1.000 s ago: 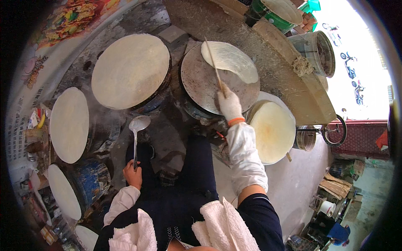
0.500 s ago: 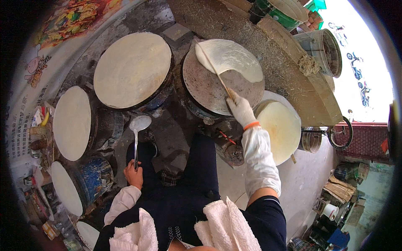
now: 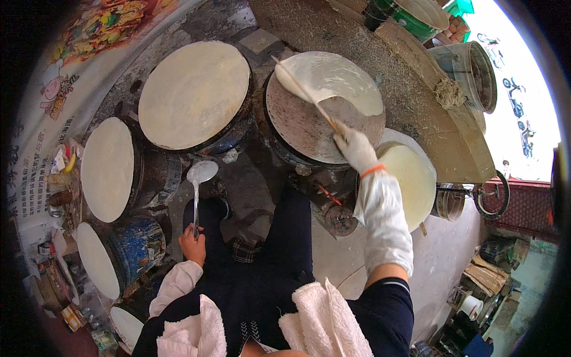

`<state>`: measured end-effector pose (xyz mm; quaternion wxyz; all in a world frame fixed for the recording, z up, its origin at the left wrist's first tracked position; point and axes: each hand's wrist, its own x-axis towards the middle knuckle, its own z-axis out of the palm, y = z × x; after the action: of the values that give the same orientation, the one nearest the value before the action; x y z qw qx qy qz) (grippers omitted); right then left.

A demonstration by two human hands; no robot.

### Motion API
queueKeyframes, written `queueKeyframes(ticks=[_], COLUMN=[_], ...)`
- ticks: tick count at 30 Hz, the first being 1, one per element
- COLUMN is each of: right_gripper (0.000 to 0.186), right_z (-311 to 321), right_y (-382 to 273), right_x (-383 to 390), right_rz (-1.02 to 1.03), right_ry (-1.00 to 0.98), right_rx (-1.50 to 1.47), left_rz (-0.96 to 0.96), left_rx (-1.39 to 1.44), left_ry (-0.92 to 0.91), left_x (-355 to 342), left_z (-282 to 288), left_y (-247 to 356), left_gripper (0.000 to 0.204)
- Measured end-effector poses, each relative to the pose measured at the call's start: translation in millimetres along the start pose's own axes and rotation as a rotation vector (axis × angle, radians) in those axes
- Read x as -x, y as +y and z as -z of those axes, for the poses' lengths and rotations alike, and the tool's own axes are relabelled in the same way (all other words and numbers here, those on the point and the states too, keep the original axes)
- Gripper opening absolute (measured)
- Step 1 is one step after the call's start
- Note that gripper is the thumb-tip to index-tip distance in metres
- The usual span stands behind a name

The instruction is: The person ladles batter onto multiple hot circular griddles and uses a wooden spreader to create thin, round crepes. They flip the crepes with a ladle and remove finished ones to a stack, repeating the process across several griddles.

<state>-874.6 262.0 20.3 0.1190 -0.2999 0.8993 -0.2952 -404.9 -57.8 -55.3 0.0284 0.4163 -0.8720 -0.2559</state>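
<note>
My right hand [image 3: 354, 147], in a white glove, is closed on a thin wooden stick [image 3: 315, 101]. The stick reaches over a griddle [image 3: 303, 128], its far end at the left edge of a pale batter sheet [image 3: 351, 80] that covers the griddle's upper part in a crescent. My left hand [image 3: 191, 244] grips the handle of a metal ladle [image 3: 201, 171], whose bowl has pale liquid on it, above my knee. Other round griddles covered in pale sheets stand at the upper left [image 3: 193, 95] and down the left side [image 3: 107, 169]. A yellowish round stack [image 3: 410, 190] lies beside my right forearm.
A cardboard barrier [image 3: 458, 137] borders the right griddle, with buckets [image 3: 464, 77] behind it and a wheel [image 3: 493, 205] beside it. A printed banner [image 3: 53, 131] runs along the left. Small clutter lies beside it. Stored items line the lower right beyond a bare floor [image 3: 434, 268].
My gloved right hand has shifted rightward with the stick, whose far end has swung left along the batter's edge. My left hand holds the ladle much as before. The whole view has shifted slightly.
</note>
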Motion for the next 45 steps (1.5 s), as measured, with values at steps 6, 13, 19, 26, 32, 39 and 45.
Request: queueKeyframes(ticks=[6, 13, 19, 26, 32, 39, 45], right_gripper=[0.045, 0.044, 0.05, 0.044, 0.041, 0.02, 0.022], right_z=[12.5, 8.8, 0.8, -19.2, -50.2, -125.9, -198.8], right_y=[-10.0, -5.4, -30.1, -20.9, -46.8, -167.6, -201.4], right_x=[24.7, -44.7, 86.3, 97.1, 141.2, 6.1, 45.4], right_rz=[-0.061, 0.01, -0.054, -0.317, -0.525, -0.509, -0.688], right_ry=[0.074, -0.006, -0.086, 0.189, 0.022, 0.07, 0.289], right_rx=[0.132, 0.17, -0.008, -0.41, -0.883, -1.265, -1.372], left_rz=[0.006, -0.02, 0.071, 0.05, 0.153, -0.083, -0.013], left_rx=[-0.008, -0.054, 0.015, 0.048, 0.179, 0.242, 0.309], left_ry=[-0.01, 0.055, -0.038, -0.04, -0.061, 0.06, 0.008], left_x=[3.7, 5.9, 11.1, 11.5, 11.5, 2.0, -8.4], left_z=[3.0, -4.1, 9.1, 8.6, 2.4, 10.4, 14.1], left_y=[-6.6, -8.0, 2.1, -3.0, -22.4, -27.3, -32.1], left_gripper=[0.018, 0.017, 0.014, 0.015, 0.014, 0.016, 0.016])
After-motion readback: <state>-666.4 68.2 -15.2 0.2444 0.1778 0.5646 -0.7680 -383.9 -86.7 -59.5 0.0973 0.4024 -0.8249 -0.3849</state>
